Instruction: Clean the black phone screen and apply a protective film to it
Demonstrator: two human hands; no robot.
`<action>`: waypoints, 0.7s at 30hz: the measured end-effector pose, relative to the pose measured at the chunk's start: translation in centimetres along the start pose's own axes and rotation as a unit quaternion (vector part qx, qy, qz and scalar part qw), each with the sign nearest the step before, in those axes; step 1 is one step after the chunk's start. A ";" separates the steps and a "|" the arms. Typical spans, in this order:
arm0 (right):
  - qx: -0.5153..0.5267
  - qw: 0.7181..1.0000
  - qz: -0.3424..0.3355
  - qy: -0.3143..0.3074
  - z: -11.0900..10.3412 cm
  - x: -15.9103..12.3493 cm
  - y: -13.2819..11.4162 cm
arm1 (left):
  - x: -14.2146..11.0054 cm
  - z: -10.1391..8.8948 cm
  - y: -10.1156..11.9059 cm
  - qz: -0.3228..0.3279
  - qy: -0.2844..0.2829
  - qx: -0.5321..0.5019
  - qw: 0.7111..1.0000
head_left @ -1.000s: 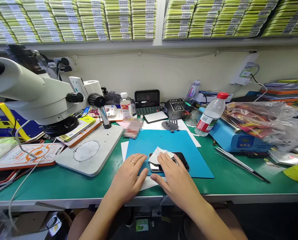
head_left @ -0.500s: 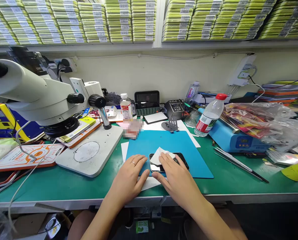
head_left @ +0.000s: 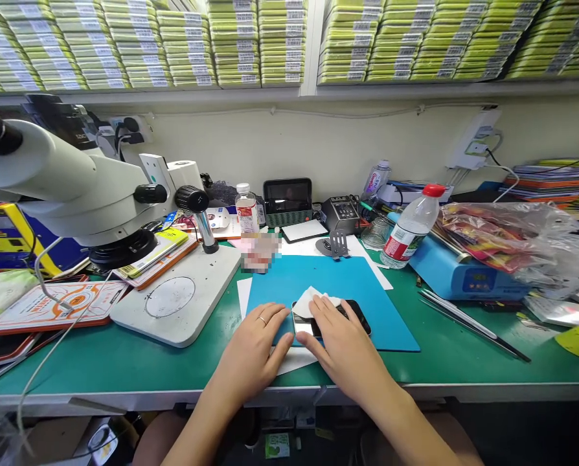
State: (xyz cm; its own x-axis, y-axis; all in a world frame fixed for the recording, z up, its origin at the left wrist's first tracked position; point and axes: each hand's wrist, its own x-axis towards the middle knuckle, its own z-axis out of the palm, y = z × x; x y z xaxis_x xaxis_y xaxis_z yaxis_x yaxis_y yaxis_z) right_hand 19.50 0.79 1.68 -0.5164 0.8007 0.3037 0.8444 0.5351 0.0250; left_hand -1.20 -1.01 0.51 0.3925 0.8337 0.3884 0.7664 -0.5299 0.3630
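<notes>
A smartphone (head_left: 362, 316) with a black, reflective screen lies face up, sideways on a blue mat (head_left: 391, 323). My right hand (head_left: 345, 346) rests over it, its fingers pressing a folded white wipe (head_left: 306, 303) onto the glass. The right thumb is stretched toward the phone's near left corner. Beside the phone's left end is my left hand (head_left: 254, 342), with a ring on one finger. Its fingers are extended and the thumb stands apart; nothing shows in it. The right hand and wipe hide the middle of the screen.
To the left stands a microscope (head_left: 66, 175) on a white base (head_left: 173, 323). Tweezers (head_left: 469, 320) lie at right, near a red-capped bottle (head_left: 408, 226) and a blue device (head_left: 464, 275). Behind the mat are a small black display (head_left: 288, 196) and a metal phone stand (head_left: 339, 243).
The camera view has shifted slightly. My right hand still presses the wipe on the phone, and my left hand stays at its left end.
</notes>
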 end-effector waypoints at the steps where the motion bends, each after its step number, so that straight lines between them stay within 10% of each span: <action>1: -0.002 1.000 0.000 0.005 0.1 -0.1 -0.2 | -0.1 0.0 0.0 0.000 0.002 0.000 1.000; 21: 0.033 0.999 -0.027 -0.012 -1.4 -4.1 -2.1 | 0.0 -0.1 0.2 0.013 0.006 -0.016 1.000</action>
State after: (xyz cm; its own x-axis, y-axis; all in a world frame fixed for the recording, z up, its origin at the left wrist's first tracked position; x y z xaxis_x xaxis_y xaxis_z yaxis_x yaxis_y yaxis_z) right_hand 20.05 -3.96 1.72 -0.5648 0.7761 0.2805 0.8046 0.5934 -0.0217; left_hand -1.12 -1.08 0.68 0.4053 0.8179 0.4084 0.7391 -0.5560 0.3802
